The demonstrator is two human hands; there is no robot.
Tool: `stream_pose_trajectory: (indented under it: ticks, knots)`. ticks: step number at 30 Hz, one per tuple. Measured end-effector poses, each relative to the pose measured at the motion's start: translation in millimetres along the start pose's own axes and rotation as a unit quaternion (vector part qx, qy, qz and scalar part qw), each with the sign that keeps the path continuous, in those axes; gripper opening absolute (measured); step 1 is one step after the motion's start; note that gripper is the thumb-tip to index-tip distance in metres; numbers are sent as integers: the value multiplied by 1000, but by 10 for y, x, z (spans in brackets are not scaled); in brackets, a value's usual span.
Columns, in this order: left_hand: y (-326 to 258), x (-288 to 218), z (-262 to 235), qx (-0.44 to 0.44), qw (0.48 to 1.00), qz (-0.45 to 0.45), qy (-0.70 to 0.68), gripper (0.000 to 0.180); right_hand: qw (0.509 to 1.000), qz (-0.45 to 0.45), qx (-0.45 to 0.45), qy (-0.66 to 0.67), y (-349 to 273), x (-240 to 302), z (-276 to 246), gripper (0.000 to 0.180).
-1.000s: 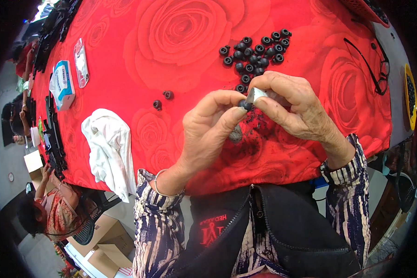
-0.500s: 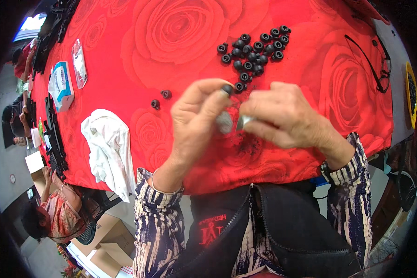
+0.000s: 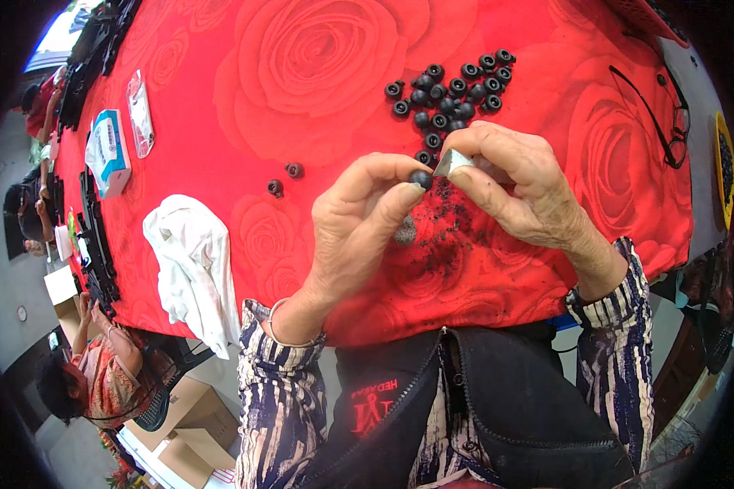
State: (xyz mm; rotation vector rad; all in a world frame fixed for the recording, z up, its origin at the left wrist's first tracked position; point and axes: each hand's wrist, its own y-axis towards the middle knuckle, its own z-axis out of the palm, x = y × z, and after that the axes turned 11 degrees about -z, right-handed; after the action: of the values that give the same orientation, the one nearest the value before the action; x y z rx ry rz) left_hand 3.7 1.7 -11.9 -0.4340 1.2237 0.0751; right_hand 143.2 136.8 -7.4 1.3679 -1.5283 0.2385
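Observation:
Pinched between thumb and forefinger of my left hand is a small round black knob. My right hand grips a small flat silver-white blade, its tip at the knob's right side; whether it cuts in is too small to tell. Just beyond my hands lies a cluster of similar black knobs, several with a ringed hole showing. Two more knobs lie apart to the left. A grey speckled lump sits beside my left thumb, and black crumbs are scattered below the hands.
A red rose-patterned cloth covers the table. On the left are a white cloth, a tissue box and a clear packet. Eyeglasses and a yellow tray are at the right. Other people sit along the left side.
My right hand has turned and brought the blade up from below to the knob. My left hand has shifted slightly right and nearer, and the knob now meets the blade.

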Motion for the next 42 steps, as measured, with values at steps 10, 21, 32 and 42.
stream_pose_trajectory:
  ticks: [10, 21, 32, 42]
  knots:
    - [4, 51, 22, 10, 1000, -14, -5, 18, 1000, 1, 10, -15, 1, 14, 26, 19]
    - [3, 43, 7, 22, 999, -31, 8, 17, 1000, -1, 20, -13, 3, 2, 7, 19]
    - [17, 63, -3, 29, 999, -39, 13, 18, 999, -4, 37, -14, 3, -4, -5, 18]
    - [24, 60, -8, 35, 999, -37, 15, 19, 999, 3, 43, -24, 8, 4, -23, 18]
